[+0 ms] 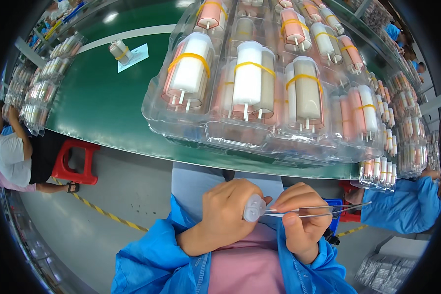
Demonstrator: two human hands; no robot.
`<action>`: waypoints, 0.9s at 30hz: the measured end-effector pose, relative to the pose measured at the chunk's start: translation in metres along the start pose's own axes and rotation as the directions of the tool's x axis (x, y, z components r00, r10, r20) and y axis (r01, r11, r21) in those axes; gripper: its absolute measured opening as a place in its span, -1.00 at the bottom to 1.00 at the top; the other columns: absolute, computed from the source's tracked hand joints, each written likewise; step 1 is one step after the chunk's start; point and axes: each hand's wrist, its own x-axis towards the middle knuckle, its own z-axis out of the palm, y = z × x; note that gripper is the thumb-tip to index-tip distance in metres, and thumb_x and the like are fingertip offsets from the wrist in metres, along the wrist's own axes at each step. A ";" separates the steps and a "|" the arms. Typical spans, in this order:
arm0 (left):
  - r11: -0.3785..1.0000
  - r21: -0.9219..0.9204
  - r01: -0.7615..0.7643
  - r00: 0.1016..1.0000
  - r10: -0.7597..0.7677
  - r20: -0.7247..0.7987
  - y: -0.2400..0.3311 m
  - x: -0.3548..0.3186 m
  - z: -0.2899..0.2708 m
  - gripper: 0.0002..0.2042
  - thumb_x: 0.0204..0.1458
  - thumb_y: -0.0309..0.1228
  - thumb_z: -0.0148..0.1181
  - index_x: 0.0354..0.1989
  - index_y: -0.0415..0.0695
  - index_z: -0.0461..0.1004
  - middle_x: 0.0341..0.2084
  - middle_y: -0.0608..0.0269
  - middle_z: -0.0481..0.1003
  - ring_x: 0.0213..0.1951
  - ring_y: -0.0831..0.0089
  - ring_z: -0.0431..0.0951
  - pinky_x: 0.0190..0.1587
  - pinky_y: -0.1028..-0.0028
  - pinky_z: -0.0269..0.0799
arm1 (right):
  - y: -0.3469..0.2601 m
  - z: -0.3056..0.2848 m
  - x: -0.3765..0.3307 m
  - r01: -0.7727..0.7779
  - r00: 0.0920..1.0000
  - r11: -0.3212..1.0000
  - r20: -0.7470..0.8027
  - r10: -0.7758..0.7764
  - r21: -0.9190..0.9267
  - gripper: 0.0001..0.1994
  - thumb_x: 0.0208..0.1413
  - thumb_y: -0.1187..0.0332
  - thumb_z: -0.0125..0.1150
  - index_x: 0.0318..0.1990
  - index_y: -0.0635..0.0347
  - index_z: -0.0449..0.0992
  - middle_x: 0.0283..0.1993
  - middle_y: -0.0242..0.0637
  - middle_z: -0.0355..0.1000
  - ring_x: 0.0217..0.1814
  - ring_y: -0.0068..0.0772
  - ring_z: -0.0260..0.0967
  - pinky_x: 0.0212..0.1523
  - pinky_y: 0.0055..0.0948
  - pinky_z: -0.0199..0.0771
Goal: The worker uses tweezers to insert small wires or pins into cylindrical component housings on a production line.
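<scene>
Over my lap, just in front of the table edge, my left hand [228, 206] is closed around a translucent plastic piece with a round end [254, 208]. Only that round end shows; my fist hides the rest. Beside it, my right hand [303, 215] grips a pair of slim metal tweezers [335, 210] between thumb and fingers. One end of the tweezers is close to the round plastic end, and whether they touch I cannot tell. The other end points to the right.
A clear plastic tray [206, 130] on the green table [108, 105] holds several banded bundles of white, pink and grey cylinders. One bundle [120, 51] lies on a paper slip at the far left. A red stool [76, 161] and seated co-workers are at both sides.
</scene>
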 end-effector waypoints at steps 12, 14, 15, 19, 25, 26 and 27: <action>1.000 -0.025 0.004 1.000 -0.005 -0.012 0.005 0.002 0.000 -0.85 -0.27 -0.57 0.27 -0.54 -0.13 0.40 -0.64 0.21 0.45 -0.59 0.22 0.48 -0.56 0.35 0.34 | 0.004 0.001 -0.003 0.040 0.999 0.999 0.018 -0.040 -0.003 -0.87 -0.10 0.56 0.28 -0.34 0.36 0.52 -0.37 -0.12 0.52 -0.39 -0.29 0.44 -0.37 -0.45 0.41; 1.000 -0.024 0.010 1.000 -0.009 0.005 0.005 0.001 -0.001 -0.84 -0.27 -0.56 0.28 -0.52 -0.13 0.40 -0.63 0.20 0.45 -0.59 0.21 0.49 -0.55 0.35 0.35 | 0.005 0.002 -0.002 0.054 0.998 0.998 0.030 -0.053 -0.014 -0.86 -0.11 0.55 0.29 -0.34 0.36 0.52 -0.37 -0.13 0.52 -0.39 -0.28 0.45 -0.37 -0.45 0.41; 1.000 -0.024 0.012 1.000 -0.012 0.014 0.004 0.000 -0.001 -0.84 -0.27 -0.55 0.28 -0.52 -0.13 0.40 -0.62 0.20 0.46 -0.58 0.21 0.49 -0.55 0.35 0.35 | 0.005 0.002 -0.001 0.056 0.998 0.998 0.030 -0.055 -0.017 -0.85 -0.12 0.55 0.30 -0.34 0.35 0.52 -0.37 -0.13 0.52 -0.40 -0.28 0.45 -0.38 -0.44 0.41; 0.993 -0.094 0.076 0.995 -0.068 0.076 0.008 -0.001 -0.002 -0.82 -0.27 -0.52 0.31 -0.49 -0.15 0.41 -0.61 0.18 0.46 -0.56 0.19 0.50 -0.53 0.34 0.37 | 0.006 0.002 0.003 0.079 0.996 0.997 0.039 -0.078 -0.017 -0.86 -0.12 0.54 0.31 -0.34 0.34 0.53 -0.38 -0.14 0.52 -0.40 -0.27 0.45 -0.38 -0.43 0.41; 0.980 -0.152 0.132 0.982 -0.108 0.154 0.010 -0.002 -0.006 -0.81 -0.25 -0.49 0.33 -0.46 -0.16 0.42 -0.60 0.15 0.47 -0.54 0.16 0.51 -0.53 0.32 0.37 | 0.004 0.000 0.007 0.112 0.989 0.992 0.099 -0.107 -0.052 -0.86 -0.11 0.52 0.33 -0.35 0.30 0.54 -0.38 -0.16 0.51 -0.42 -0.24 0.43 -0.39 -0.41 0.42; 0.980 -0.150 0.134 0.981 -0.110 0.158 0.011 -0.001 -0.006 -0.81 -0.25 -0.48 0.33 -0.46 -0.15 0.42 -0.60 0.15 0.47 -0.54 0.16 0.51 -0.53 0.32 0.37 | 0.004 0.000 0.007 0.111 0.989 0.992 0.101 -0.105 -0.056 -0.87 -0.10 0.51 0.33 -0.35 0.29 0.54 -0.38 -0.16 0.51 -0.42 -0.24 0.43 -0.39 -0.41 0.42; 0.980 -0.149 0.135 0.981 -0.111 0.161 0.011 -0.001 -0.006 -0.81 -0.25 -0.48 0.33 -0.46 -0.15 0.43 -0.60 0.15 0.47 -0.54 0.15 0.50 -0.53 0.32 0.37 | 0.004 0.000 0.008 0.109 0.989 0.992 0.103 -0.103 -0.060 -0.87 -0.10 0.51 0.33 -0.35 0.29 0.54 -0.38 -0.16 0.51 -0.42 -0.24 0.43 -0.39 -0.41 0.42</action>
